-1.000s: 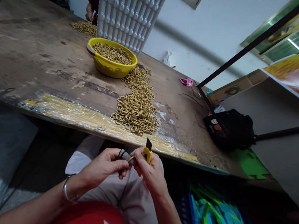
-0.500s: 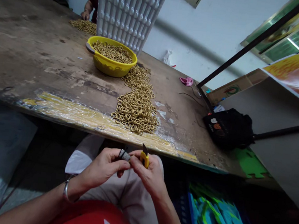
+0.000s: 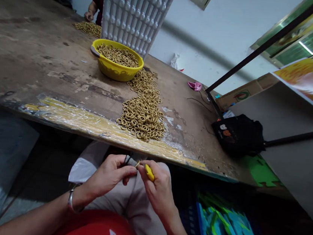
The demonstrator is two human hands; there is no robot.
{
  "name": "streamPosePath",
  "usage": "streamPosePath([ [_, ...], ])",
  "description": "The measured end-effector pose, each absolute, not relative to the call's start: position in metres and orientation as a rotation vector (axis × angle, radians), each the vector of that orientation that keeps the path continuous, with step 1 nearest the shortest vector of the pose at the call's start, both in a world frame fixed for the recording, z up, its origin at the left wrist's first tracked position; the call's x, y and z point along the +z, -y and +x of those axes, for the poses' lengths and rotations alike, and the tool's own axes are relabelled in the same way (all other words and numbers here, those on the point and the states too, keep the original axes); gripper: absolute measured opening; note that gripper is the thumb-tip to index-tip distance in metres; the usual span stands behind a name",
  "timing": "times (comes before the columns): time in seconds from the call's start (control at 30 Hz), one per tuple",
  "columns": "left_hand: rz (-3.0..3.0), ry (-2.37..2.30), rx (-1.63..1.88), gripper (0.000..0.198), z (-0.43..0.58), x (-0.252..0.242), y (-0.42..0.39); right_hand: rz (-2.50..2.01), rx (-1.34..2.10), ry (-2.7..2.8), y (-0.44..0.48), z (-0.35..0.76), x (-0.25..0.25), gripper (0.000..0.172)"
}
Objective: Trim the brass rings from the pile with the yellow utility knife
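Note:
Both hands work close together over my lap, just below the table's near edge. My left hand (image 3: 108, 175) is closed, pinching a small grey cloth-wrapped piece (image 3: 131, 161) between thumb and fingers. My right hand (image 3: 157, 187) is closed round a yellow utility knife (image 3: 149, 171), whose tip points at the grey piece. A small brass-coloured ring shows between the two. A metal bangle sits on my left wrist.
A heap of brass rings (image 3: 143, 110) trails across the worn table (image 3: 38, 62) to a yellow basin (image 3: 116, 61) full of more rings. A white slotted crate (image 3: 136, 11) stands behind. Another person's hand (image 3: 88, 15) works at the far end. A black bag (image 3: 239, 134) lies at the right.
The yellow knife has tipped down from upright to lie flat toward the grey piece, its dark blade no longer sticking up. My hands have stayed in place.

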State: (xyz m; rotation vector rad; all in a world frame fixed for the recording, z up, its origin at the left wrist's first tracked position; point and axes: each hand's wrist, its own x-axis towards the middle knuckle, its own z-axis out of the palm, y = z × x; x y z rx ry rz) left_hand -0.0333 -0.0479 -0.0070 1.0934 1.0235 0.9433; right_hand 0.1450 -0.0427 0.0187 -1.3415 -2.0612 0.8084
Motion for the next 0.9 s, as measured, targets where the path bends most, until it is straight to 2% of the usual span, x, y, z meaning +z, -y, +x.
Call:
streamPosePath([
  [0.07, 1.089, -1.059, 0.958, 0.023, -0.034, -0.005, 0.047, -1.367, 0.722, 2.121, 0.043, 0.147, 0.017, 0.013],
  [0.27, 1.153, -1.095, 0.973, 0.027, -0.035, 0.001, 0.048, -1.46, 0.528, 2.266, 0.044, 0.145, 0.011, 0.025],
  [0.67, 1.319, -1.141, 1.097, 0.023, -0.033, 0.002, 0.05, -1.51, 0.122, 2.392, 0.033, 0.141, 0.0, 0.019],
  [0.77, 1.37, -1.142, 1.161, 0.02, -0.035, 0.009, 0.055, -1.818, 0.06, 2.387, 0.011, 0.156, -0.007, 0.021],
  [0.83, 1.452, -1.109, 1.19, 0.02, -0.039, 0.013, 0.058, -2.089, 0.027, 2.31, -0.007, 0.168, -0.01, 0.015],
  [0.9, 1.468, -1.06, 1.156, 0.025, -0.044, 0.011, 0.058, -2.06, 0.008, 2.266, -0.022, 0.174, -0.012, 0.014],
])
